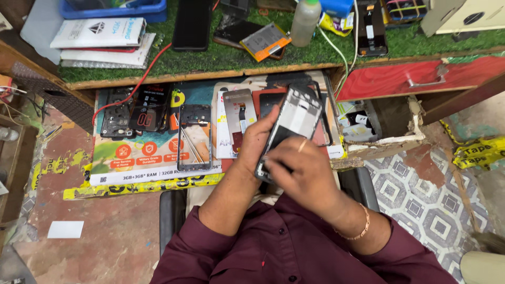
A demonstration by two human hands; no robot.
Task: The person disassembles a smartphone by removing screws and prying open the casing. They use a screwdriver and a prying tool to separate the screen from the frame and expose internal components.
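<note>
Black frame: phone (pixel 292 126), back open, silver plate showing, tilted above the open drawer (pixel 158 158).
Left hand (pixel 256 141): grip clamped on phone's side.
Right hand (pixel 301 171): fingers pressed together on phone's lower end.

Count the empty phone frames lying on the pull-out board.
1: a bare phone frame lies flat left of the hands. The left hand holds another phone; stacked parts may hide more.

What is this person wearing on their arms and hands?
Both arms are in dark maroon buttoned shirt sleeves, rolled up above the elbows. The right hand has a thin gold-coloured ring on one finger and a gold-coloured chain bracelet at the wrist. The left hand is bare.
</note>
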